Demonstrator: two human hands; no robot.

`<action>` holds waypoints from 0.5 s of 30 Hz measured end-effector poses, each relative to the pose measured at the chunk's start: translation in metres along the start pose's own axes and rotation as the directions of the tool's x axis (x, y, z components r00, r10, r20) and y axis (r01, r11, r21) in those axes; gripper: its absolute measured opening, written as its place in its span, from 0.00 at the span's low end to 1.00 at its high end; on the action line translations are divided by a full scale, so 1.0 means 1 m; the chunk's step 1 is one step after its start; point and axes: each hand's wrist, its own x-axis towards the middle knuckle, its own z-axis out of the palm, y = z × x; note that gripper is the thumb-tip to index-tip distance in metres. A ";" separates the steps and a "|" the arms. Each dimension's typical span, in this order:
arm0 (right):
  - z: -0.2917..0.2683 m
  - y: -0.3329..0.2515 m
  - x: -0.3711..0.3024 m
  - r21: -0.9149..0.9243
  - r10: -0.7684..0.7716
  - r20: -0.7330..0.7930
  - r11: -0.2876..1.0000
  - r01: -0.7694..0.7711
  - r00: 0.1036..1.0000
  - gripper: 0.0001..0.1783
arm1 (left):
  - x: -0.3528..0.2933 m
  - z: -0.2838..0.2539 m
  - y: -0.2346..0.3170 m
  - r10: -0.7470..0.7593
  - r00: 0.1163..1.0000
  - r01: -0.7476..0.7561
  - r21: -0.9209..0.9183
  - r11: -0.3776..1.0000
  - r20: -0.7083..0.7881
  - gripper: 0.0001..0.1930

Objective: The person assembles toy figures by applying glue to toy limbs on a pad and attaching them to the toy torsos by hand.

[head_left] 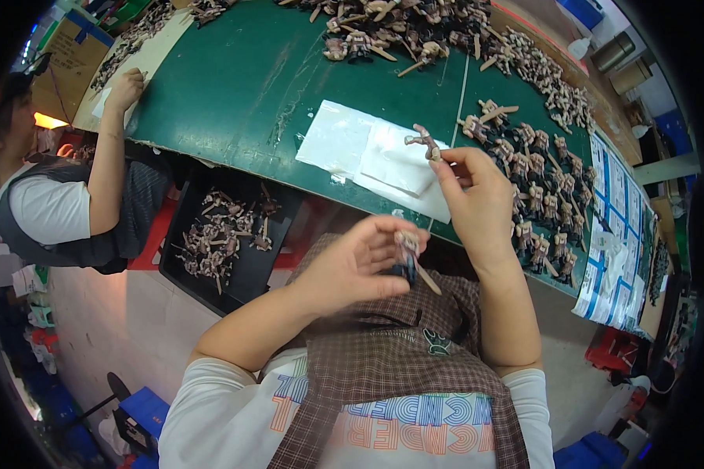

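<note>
My left hand [360, 262] is curled around a small toy figurine [407, 248] with a pale upper body and dark legs. A flat tan blade-like piece [429, 281] sticks out beside it. My right hand [477, 191] pinches a small brownish figurine piece [424, 141] between thumb and fingertips, above the table's near edge. Its exact kind is too small to make out. Beneath that piece lies a folded white sheet [395, 160] on a larger white sheet [330, 141]. Right of my right hand, several finished-looking figurines [551, 207] lie in rows.
The green table [219, 70] bears a large heap of figurines [414, 23] at its far side. A black bin [181, 273] of figurines stands below the edge at left. A co-worker's hand [125, 90] rests on the table there. Printed blue-white sheets [614, 250] lie at right.
</note>
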 end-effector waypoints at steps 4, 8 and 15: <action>-0.020 0.009 -0.019 0.396 -0.161 -0.052 0.903 0.168 0.986 0.06 | 0.005 0.011 0.013 -0.023 0.987 0.012 -0.073 0.997 -0.157 0.35; -0.055 0.006 -0.053 0.161 -0.484 0.021 0.865 0.474 0.875 0.13 | 0.009 0.023 0.016 0.036 0.985 -0.024 0.075 0.997 -0.167 0.37; -0.065 0.014 -0.077 0.060 -0.611 0.020 0.791 0.609 0.791 0.14 | 0.014 0.044 0.016 -0.099 0.994 0.101 0.060 0.993 -0.045 0.38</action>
